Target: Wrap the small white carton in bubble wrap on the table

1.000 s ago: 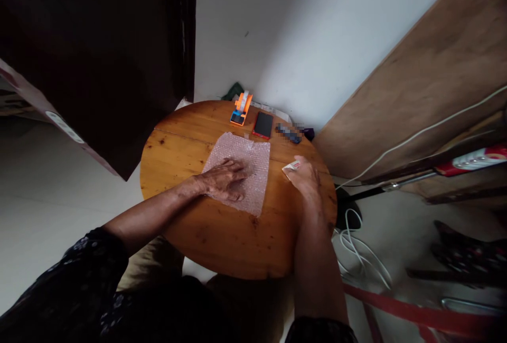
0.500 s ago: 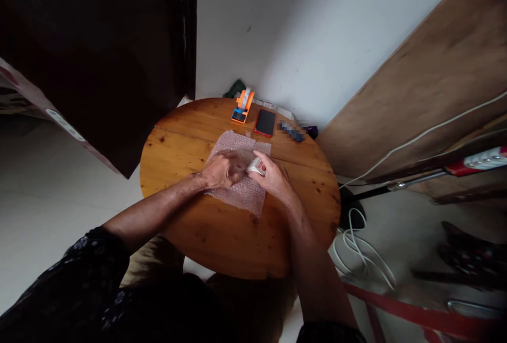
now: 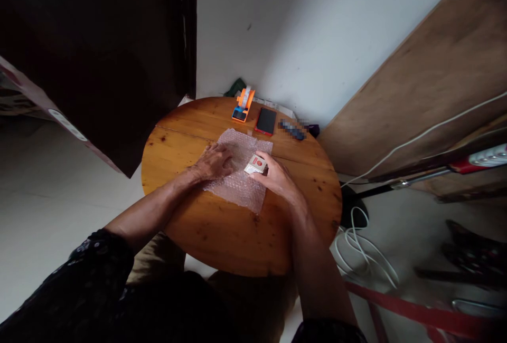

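A sheet of clear, pinkish bubble wrap (image 3: 241, 192) lies flat on the round wooden table (image 3: 233, 248). My right hand (image 3: 279, 178) grips a small white box (image 3: 256, 163) with red print by its right side, thumb at the near edge and fingers at the far edge. The box is over the right half of the wrap; whether it rests on it I cannot tell. My left hand (image 3: 216, 162) lies spread, palm down, on the wrap's left part, with nothing seen in it.
Toward the back of the table stand an orange and blue tape dispenser (image 3: 243, 104), a dark tablet-like thing with red edges (image 3: 265, 121) and a partly blurred dark object (image 3: 291, 129). A white cable (image 3: 358, 237) lies coiled on the floor at right.
My left hand has drawn back to the left, away from the box, and its fingers have opened flat on the wrap. The box, still in my right hand, now shows more of its top.
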